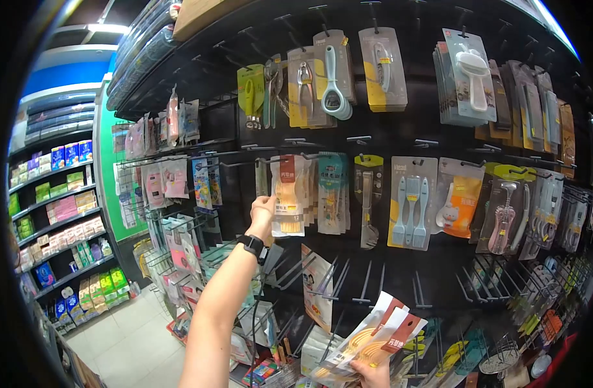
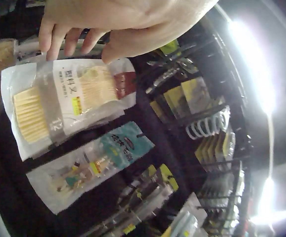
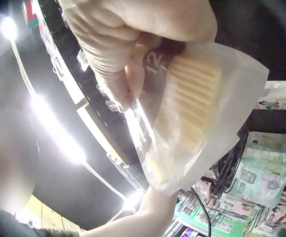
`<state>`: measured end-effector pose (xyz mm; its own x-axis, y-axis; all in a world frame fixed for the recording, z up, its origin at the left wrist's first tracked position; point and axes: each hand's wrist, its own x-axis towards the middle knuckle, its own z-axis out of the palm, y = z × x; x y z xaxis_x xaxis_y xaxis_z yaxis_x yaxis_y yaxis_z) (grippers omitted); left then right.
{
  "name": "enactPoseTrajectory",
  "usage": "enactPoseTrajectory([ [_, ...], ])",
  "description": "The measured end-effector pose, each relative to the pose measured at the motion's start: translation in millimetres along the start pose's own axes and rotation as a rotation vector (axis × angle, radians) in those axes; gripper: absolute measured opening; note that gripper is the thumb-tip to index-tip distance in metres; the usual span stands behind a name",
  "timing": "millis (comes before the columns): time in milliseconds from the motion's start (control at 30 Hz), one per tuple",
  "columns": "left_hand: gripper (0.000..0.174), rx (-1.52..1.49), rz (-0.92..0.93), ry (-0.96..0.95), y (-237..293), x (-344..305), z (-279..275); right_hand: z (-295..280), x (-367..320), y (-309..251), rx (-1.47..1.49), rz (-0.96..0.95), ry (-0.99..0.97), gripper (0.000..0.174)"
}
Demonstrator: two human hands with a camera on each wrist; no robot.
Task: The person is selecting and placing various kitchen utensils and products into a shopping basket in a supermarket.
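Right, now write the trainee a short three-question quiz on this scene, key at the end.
1. What does the right hand hold?
A) scissors
B) red-topped packets
C) nothing

2. True or false: the black watch is worn on the right wrist.

3. Fill in, from the head view: a hanging packet is beside the left hand; the neighbouring packet to its right has a ____ header.

Key: 1 B; 2 false, it is on the left wrist; 3 teal.

Long white tube lights (image 2: 254, 69) glare harshly in both wrist views. The head view (brightly lit, black-cornered) bows at its edges.
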<state>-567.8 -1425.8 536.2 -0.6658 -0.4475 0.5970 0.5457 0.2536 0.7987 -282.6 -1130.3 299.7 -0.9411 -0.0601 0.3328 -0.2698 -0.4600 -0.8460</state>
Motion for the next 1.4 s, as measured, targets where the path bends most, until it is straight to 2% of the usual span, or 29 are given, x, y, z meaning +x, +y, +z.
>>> enactPoseTrajectory([
  [67, 0.026, 0.037, 0.097, 0.073, 35.2, -39.4, -6.3, 7.2, 1.6, -3.9, 0.021, 0.011, 0.029, 0.041],
  [133, 0.023, 0.069, 0.222, -0.129, 53.1, -76.7, -23.8, 17.5, 5.2, -10.1, 0.049, 0.023, 0.064, 0.041],
  [200, 0.024, -0.027, 0.043, -0.491, 83.8, -130.8, -43.5, 26.9, 8.3, -16.3, 0.079, -0.034, 0.074, 0.04],
  [267, 0.027, 0.038, 0.181, -0.873, 90.8, -173.7, -64.2, 33.1, 14.0, -14.2, 0.119, -0.001, 0.073, 0.039],
  [300, 0.026, 0.038, 0.077, -0.918, 95.1, -202.3, -72.1, 38.2, 17.8, -16.4, 0.126, -0.005, 0.08, 0.038],
  [333, 0.027, 0.166, 0.09, -0.966, 109.6, -226.8, -79.8, 43.1, 21.8, -16.5, 0.134, -0.01, 0.084, 0.036],
  [367, 0.028, 0.206, 0.159, -0.995, 114.1, -247.4, -87.3, 46.8, 34.2, -1.7, 0.359, -0.116, 0.113, 0.064],
  [400, 0.03, 0.248, 0.227, -1.022, 116.5, -263.7, -94.4, 52.4, 34.9, 0.5, 0.363, -0.114, 0.097, 0.064],
  [467, 0.034, 0.477, 0.165, -1.085, 125.8, -281.0, -105.9, 63.7, 34.3, 2.5, 0.424, -0.121, 0.078, 0.065],
  [533, 0.035, 0.433, 0.102, -1.002, 120.2, -292.6, -115.8, 76.3, 24.3, 0.5, 0.459, -0.131, 0.063, 0.065],
  [567, 0.034, 0.317, 0.043, -0.952, 118.2, -297.1, -119.4, 79.3, 15.6, -4.0, 0.418, -0.048, 0.079, 0.048],
  [600, 0.034, 0.322, 0.039, -0.949, 114.7, -300.4, -122.9, 82.6, 10.4, -6.5, 0.377, 0.032, 0.096, 0.033],
  [633, 0.032, 0.267, 0.032, -0.916, 109.7, -302.5, -126.2, 83.8, 7.4, 0.0, 0.343, 0.019, 0.128, 0.029],
  [667, 0.031, 0.213, 0.026, -0.883, 104.0, -304.1, -129.1, 78.8, 6.2, 5.1, 0.347, 0.021, 0.127, 0.029],
  [733, 0.028, 0.194, -0.024, -0.872, 99.8, -300.8, -133.5, 64.7, 6.2, 19.3, 0.17, -0.045, 0.049, 0.027],
  [767, 0.028, 0.196, -0.124, -0.807, 106.8, -294.7, -134.9, 61.9, 9.5, 38.6, -0.104, -0.239, 0.081, 0.025],
  [800, 0.027, 0.197, -0.222, -0.739, 111.4, -290.9, -136.7, 72.7, 3.2, -1.3, -0.002, -0.145, 0.071, 0.027],
  [833, 0.026, -0.067, -0.096, -0.61, 79.5, -280.7, -133.6, 76.3, -2.2, -21.3, 0.129, -0.063, 0.118, 0.029],
  [867, 0.025, -0.176, -0.159, -0.545, 84.6, -269.6, -132.4, 75.9, -4.5, -30.8, 0.257, 0.018, 0.165, 0.03],
  [933, 0.024, -0.347, -0.144, -0.414, 85.4, -240.6, -128.1, 68.6, -5.4, -31.6, 0.288, 0.006, 0.193, 0.032],
  [1000, 0.024, -0.416, -0.085, -0.324, 79.6, -213.3, -123.2, 65.2, -9.9, -38.4, 0.171, -0.109, 0.278, 0.032],
  [1133, 0.021, -0.49, -0.068, -0.285, 83.5, -170.2, -113.2, 48.0, -17.1, -34.0, 0.157, -0.064, 0.212, 0.035],
  [1233, 0.022, -0.578, -0.052, -0.272, 88.5, -148.0, -103.9, 44.2, -19.4, -32.4, 0.216, -0.104, 0.167, 0.033],
  [1400, 0.022, -0.601, -0.096, -0.27, 86.9, -129.4, -97.7, 43.5, -21.9, -37.4, 0.215, -0.058, 0.185, 0.031],
])
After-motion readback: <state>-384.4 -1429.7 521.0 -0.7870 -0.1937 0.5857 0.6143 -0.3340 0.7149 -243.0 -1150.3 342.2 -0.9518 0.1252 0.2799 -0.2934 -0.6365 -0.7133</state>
